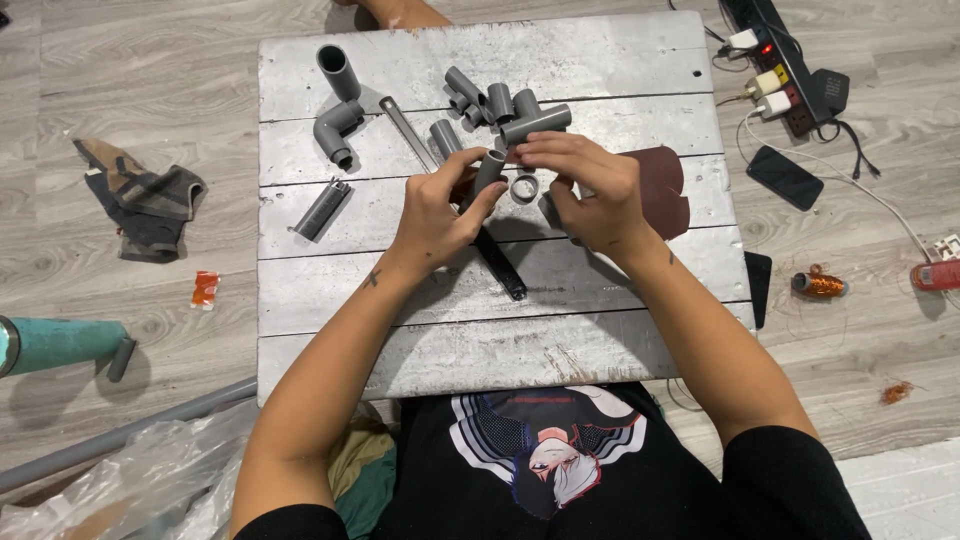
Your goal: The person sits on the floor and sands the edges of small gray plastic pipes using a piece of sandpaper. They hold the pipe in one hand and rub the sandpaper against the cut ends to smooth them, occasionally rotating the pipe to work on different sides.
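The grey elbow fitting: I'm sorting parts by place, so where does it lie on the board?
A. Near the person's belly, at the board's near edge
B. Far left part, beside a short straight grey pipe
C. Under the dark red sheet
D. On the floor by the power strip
B: the grey elbow fitting lies on the board at its far left, just below a short straight grey pipe, clear of both hands.

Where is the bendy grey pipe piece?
The grey elbow pipe lies near the white table's far left corner, just below a short straight pipe, left of the hands.

Whitewashed plank table (pixel 600 330) on grey wood-look floor (pixel 130 300)
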